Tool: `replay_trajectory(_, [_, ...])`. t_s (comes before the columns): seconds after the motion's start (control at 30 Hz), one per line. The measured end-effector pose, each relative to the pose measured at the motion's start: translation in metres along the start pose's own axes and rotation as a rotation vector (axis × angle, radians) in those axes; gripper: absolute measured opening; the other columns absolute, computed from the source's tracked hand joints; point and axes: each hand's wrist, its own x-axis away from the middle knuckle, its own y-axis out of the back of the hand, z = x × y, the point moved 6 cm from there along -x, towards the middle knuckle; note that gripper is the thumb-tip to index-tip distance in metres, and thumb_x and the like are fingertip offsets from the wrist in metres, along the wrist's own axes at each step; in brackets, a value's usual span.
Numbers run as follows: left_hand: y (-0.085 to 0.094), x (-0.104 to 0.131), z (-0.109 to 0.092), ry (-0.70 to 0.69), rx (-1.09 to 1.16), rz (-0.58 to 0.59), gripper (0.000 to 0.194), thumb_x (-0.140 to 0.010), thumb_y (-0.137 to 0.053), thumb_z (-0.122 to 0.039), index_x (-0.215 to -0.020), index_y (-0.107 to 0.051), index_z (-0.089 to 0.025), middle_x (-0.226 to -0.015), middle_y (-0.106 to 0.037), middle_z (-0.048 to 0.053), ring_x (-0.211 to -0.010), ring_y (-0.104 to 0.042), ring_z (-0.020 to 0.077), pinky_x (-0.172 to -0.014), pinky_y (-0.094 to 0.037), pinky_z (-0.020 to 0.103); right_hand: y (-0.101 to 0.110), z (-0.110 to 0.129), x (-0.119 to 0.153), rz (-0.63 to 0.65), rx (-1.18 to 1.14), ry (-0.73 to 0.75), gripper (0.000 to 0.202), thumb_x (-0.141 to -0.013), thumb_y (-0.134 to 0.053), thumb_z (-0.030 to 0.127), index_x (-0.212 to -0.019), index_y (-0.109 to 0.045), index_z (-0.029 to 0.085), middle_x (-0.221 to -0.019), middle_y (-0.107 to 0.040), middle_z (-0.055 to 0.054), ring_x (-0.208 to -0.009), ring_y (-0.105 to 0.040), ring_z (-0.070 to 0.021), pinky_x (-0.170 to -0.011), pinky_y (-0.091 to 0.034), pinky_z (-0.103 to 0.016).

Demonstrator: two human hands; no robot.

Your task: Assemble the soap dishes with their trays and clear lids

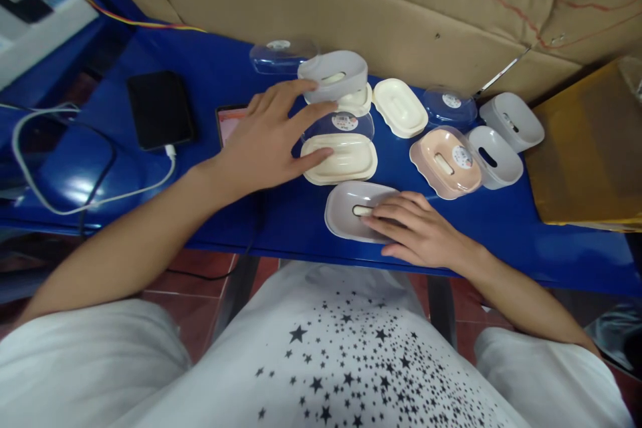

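Observation:
My left hand (265, 137) is spread open above the table, its thumb tip over a cream soap tray (341, 159). Its fingertips reach the near side of a grey soap dish (351, 67) that rests on another cream tray (360, 102). At the table's front edge, my right hand (424, 231) is closed over the right side of a second grey soap dish (341, 210). The right fingers lie inside it, beside a small cream oval piece (362, 211) in its slot, while the thumb stays at the near rim.
A peach soap dish (436, 157), grey dishes (511, 122), a cream tray (400, 107) and clear lids (449, 107) stand to the right. A cardboard box (586, 147) is at far right. Left lie a phone (228, 122), a black box (159, 110) and a white cable (115, 199).

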Motion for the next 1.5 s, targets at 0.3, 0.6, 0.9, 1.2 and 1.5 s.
replay_trajectory(0.3, [-0.023, 0.001, -0.001, -0.006, 0.189, 0.041, 0.043, -0.120, -0.045, -0.041, -0.149, -0.072, -0.022, -0.158, -0.068, 0.014, -0.146, -0.067, 0.0318, -0.126, -0.054, 0.052, 0.011, -0.024, 0.006, -0.121, -0.025, -0.163, 0.054, -0.114, -0.062, 0.037, -0.167, -0.055, 0.027, -0.142, -0.073, -0.013, -0.130, -0.068, -0.0318, -0.108, -0.053, -0.050])
replay_trajectory(0.6, [-0.047, 0.000, -0.008, -0.037, 0.256, 0.130, 0.056, -0.118, -0.057, -0.048, -0.170, -0.053, -0.028, -0.181, -0.043, 0.015, -0.161, -0.054, 0.0367, -0.131, -0.049, 0.057, 0.006, -0.018, 0.001, -0.069, 0.002, -0.152, 0.054, -0.117, -0.055, 0.049, -0.165, -0.052, 0.025, -0.149, -0.069, -0.015, -0.134, -0.066, -0.0336, -0.110, -0.051, -0.052])
replay_trajectory(0.9, [0.015, 0.022, -0.054, -0.248, 0.123, -0.136, 0.057, -0.115, -0.066, -0.046, -0.168, -0.048, -0.034, -0.172, -0.053, 0.016, -0.154, -0.061, 0.0361, -0.124, -0.058, 0.056, 0.018, -0.021, 0.025, -0.290, 0.230, -0.242, 0.089, -0.091, -0.085, 0.071, -0.168, -0.046, 0.049, -0.162, -0.053, -0.009, -0.148, -0.055, -0.0431, -0.124, -0.044, -0.068])
replay_trajectory(1.2, [-0.004, 0.038, -0.091, -0.517, -0.030, -0.088, 0.050, -0.110, -0.067, -0.063, -0.141, -0.067, -0.023, -0.132, -0.076, 0.015, -0.102, -0.080, 0.0268, -0.082, -0.065, 0.039, 0.006, -0.032, 0.012, -0.064, -0.164, -0.156, 0.083, -0.109, -0.069, 0.053, -0.181, -0.030, 0.034, -0.168, -0.055, -0.017, -0.154, -0.058, -0.0378, -0.122, -0.055, -0.060])
replay_trajectory(1.5, [-0.014, 0.033, -0.080, -0.441, -0.070, -0.009, 0.053, -0.111, -0.063, -0.067, -0.143, -0.069, -0.025, -0.139, -0.071, 0.016, -0.112, -0.075, 0.0301, -0.088, -0.062, 0.041, 0.011, -0.030, 0.009, -0.062, -0.232, -0.200, 0.093, -0.106, -0.077, 0.047, -0.182, -0.027, 0.033, -0.182, -0.039, -0.017, -0.166, -0.045, -0.0371, -0.133, -0.047, -0.060])
